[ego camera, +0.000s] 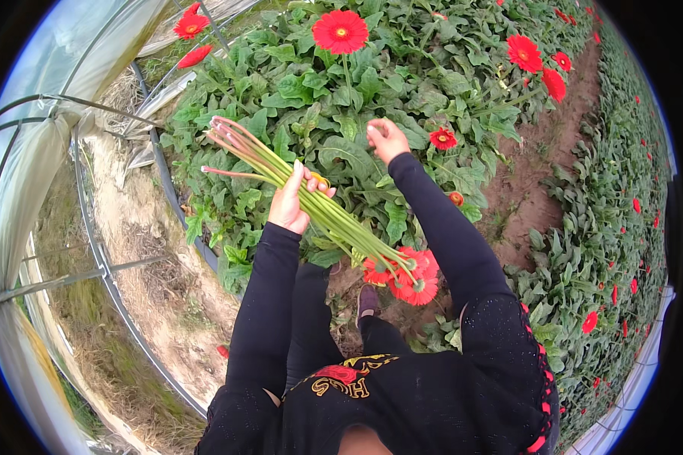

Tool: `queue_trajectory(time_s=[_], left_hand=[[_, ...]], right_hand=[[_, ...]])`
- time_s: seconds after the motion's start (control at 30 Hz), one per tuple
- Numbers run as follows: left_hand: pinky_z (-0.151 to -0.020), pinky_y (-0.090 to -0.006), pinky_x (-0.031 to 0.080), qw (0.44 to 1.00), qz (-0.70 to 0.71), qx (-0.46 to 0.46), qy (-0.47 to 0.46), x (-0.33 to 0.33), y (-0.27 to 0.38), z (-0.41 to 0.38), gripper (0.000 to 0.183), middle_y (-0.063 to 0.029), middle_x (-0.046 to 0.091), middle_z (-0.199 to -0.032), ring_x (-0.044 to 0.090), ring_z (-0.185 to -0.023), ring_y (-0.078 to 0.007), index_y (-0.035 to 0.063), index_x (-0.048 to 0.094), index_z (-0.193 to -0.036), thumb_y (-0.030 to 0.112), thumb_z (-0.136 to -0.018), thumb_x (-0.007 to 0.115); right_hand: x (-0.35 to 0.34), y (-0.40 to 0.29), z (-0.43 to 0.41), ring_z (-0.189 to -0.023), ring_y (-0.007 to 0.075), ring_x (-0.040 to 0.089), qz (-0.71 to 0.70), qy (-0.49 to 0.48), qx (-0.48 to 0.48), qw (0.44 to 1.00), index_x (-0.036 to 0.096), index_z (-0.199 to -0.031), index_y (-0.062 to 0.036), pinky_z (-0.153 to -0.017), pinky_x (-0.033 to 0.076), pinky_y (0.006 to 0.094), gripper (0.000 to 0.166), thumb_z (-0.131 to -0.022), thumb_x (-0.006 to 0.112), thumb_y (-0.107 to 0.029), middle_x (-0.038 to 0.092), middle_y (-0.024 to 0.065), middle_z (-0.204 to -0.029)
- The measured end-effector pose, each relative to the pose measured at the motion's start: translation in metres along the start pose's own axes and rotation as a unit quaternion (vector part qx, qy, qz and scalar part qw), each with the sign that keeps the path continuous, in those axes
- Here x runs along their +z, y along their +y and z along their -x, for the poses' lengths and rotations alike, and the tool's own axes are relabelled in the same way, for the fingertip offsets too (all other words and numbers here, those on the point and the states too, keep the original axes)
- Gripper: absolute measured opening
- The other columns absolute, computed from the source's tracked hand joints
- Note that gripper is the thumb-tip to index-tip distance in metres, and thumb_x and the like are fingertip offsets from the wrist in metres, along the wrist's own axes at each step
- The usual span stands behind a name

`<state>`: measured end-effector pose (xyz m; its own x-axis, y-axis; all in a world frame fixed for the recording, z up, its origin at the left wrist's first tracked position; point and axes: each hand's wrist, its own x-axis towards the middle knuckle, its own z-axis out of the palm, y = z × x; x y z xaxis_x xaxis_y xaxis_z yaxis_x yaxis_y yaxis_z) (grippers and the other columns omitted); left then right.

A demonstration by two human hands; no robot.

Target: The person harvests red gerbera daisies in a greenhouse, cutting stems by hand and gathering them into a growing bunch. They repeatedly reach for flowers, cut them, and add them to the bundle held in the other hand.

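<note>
My left hand is closed around a bundle of long green gerbera stems, with a yellow ring-like thing by its fingers. The pinkish cut ends point up and left; the red gerbera heads hang at the lower right, backs towards me. One stem end sticks out apart from the others. My right hand is over the leafy gerbera plants, fingers curled; whether it pinches anything is hidden. An upright red gerbera stands beyond it, and a smaller red bloom is just right of it.
A dirt path runs along the right, with another gerbera row beyond it. At the left are a dark pipe along the bed, metal greenhouse hoops and plastic sheeting. My shoe is on soil beneath the flowers.
</note>
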<state>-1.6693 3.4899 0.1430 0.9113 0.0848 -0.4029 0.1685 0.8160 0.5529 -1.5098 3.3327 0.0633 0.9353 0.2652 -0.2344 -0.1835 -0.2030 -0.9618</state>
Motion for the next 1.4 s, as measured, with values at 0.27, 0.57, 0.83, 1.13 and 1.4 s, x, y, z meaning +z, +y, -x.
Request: queue_trajectory(time_s=[0.27,0.57,0.83,1.13,1.4], left_hand=[[-0.064,-0.0337,0.044,0.997,-0.042,-0.049,0.039,-0.033,0.012,-0.077,0.025,-0.0016,0.045,-0.067,0.045,-0.061,-0.0137,0.0099,0.044,-0.079,0.033,-0.087,0.048],[-0.059,-0.0318,0.048,0.982,-0.107,-0.149,0.033,-0.023,-0.018,-0.148,0.027,-0.0113,0.060,-0.083,0.050,-0.060,-0.0121,0.0061,0.048,-0.085,0.031,-0.081,0.057],[-0.049,-0.0296,0.045,0.976,-0.140,-0.142,0.085,-0.060,-0.046,-0.144,0.010,-0.0051,0.053,-0.061,0.051,-0.053,-0.0146,0.0071,0.046,-0.082,0.009,-0.081,0.056],[-0.044,-0.0235,0.040,0.957,-0.231,-0.093,0.147,-0.075,-0.131,-0.097,0.006,-0.0043,0.052,-0.059,0.049,-0.048,-0.0117,0.0053,0.048,-0.080,0.001,-0.080,0.052],[-0.053,-0.0234,0.042,0.954,-0.242,-0.148,0.102,-0.059,-0.118,-0.023,0.023,-0.0073,0.059,-0.076,0.053,-0.056,-0.0118,0.0033,0.053,-0.098,0.020,-0.083,0.056]], right_hand=[[0.053,0.010,-0.129,-0.087,0.0307,0.056,0.396,-0.026,-0.060,0.916,0.053,-0.101,-0.0110,-0.076,0.043,0.0403,0.030,-0.082,0.049,-0.033,0.060,0.0139,-0.086],[0.007,0.077,-0.075,-0.064,0.0149,0.060,0.094,0.118,-0.060,0.987,0.058,-0.094,-0.0065,-0.059,0.048,0.0266,0.019,-0.086,0.047,-0.020,0.062,0.0078,-0.074],[0.063,0.103,-0.052,-0.073,0.0193,0.060,-0.051,-0.046,0.068,0.995,0.048,-0.112,-0.0033,-0.066,0.047,0.0305,0.033,-0.081,0.044,-0.011,0.062,0.0110,-0.088],[0.062,0.161,-0.047,-0.040,0.0086,0.028,-0.347,-0.009,0.454,0.821,0.043,-0.093,-0.0071,-0.035,0.024,0.0241,0.021,-0.091,0.030,-0.023,0.037,-0.0016,-0.054],[0.031,0.097,0.052,-0.041,0.0073,0.023,-0.396,-0.071,0.388,0.829,0.042,-0.094,-0.0060,-0.034,0.021,0.0206,0.023,-0.093,0.028,-0.024,0.035,-0.0016,-0.059]])
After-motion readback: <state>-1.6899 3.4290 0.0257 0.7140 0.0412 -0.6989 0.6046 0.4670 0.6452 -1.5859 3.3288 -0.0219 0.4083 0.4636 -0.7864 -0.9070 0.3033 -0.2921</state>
